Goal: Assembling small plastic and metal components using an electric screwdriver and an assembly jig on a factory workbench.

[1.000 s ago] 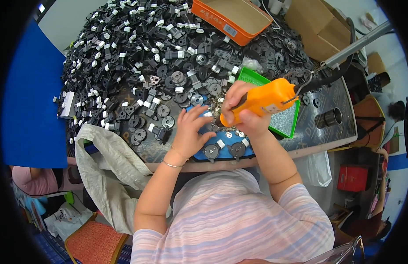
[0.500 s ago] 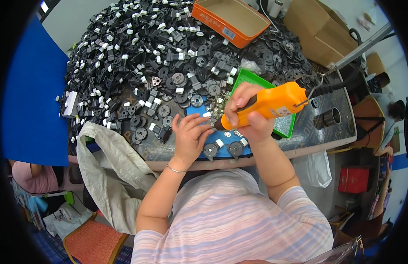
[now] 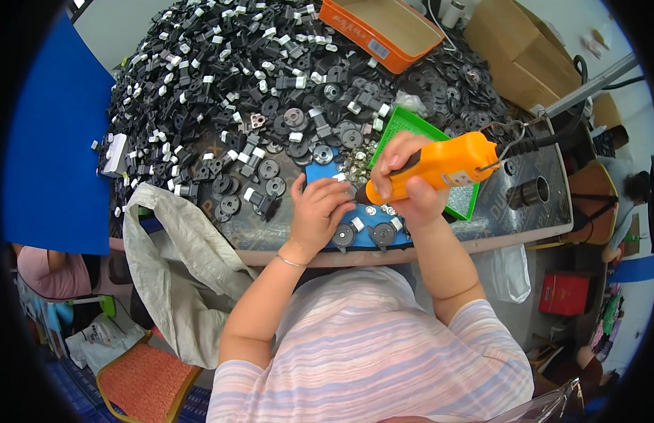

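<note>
My right hand (image 3: pixel 420 199) is wrapped round an orange electric screwdriver (image 3: pixel 455 161). Its dark tip points left and down, close to the fingertips of my left hand (image 3: pixel 316 215). Those fingers are bent and drawn together at the tip; what they pinch is hidden beneath them. Both hands are over a blue mat (image 3: pixel 321 171). Near the mat's front edge lie two round black parts with white ends, one on the left (image 3: pixel 343 235) and one on the right (image 3: pixel 382 235). Small shiny metal pieces (image 3: pixel 358 166) are heaped just beyond my hands.
A large pile of black-and-white parts (image 3: pixel 221 77) covers the table's far left. Behind the screwdriver lies a green tray (image 3: pixel 412 124). An orange box (image 3: pixel 373 44) and a cardboard box (image 3: pixel 521 53) stand farther back. A metal cylinder (image 3: pixel 533 190) stands at the right.
The view has shifted slightly. My left fingers have curled further over the screwdriver's tip, and the round grey part seen there before is now mostly hidden. The screwdriver stays in my right hand.
</note>
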`<state>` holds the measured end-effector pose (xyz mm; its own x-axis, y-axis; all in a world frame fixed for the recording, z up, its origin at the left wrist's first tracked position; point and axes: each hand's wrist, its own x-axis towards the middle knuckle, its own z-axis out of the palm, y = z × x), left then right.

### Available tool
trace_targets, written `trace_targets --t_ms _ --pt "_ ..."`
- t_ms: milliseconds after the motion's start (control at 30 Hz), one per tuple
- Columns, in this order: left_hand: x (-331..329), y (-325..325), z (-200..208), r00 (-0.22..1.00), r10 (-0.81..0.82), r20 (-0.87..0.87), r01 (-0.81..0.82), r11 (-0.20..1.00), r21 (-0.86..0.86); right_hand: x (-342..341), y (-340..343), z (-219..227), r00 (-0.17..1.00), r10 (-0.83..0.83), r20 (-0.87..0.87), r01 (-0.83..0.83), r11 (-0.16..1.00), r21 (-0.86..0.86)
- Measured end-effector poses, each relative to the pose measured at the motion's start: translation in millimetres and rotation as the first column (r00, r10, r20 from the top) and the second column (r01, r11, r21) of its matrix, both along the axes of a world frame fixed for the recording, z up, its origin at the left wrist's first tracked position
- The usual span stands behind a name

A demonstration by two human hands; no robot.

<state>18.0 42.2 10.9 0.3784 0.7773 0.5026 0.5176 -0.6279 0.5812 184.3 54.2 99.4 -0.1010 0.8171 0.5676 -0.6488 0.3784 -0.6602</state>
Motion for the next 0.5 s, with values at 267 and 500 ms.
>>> trace_targets --t_ms 267,500 --pt "-3 17 0 0.970 -0.080 -0.230 0.033 0.979 -0.200 -3 9 -20 0.972 -0.058 0.230 0.080 0.993 -0.091" --pt "2 25 2 0.941 -0.175 -0.290 0.080 0.947 -0.311 -18 10 -25 0.947 -0.157 0.280 0.170 0.985 -0.021"
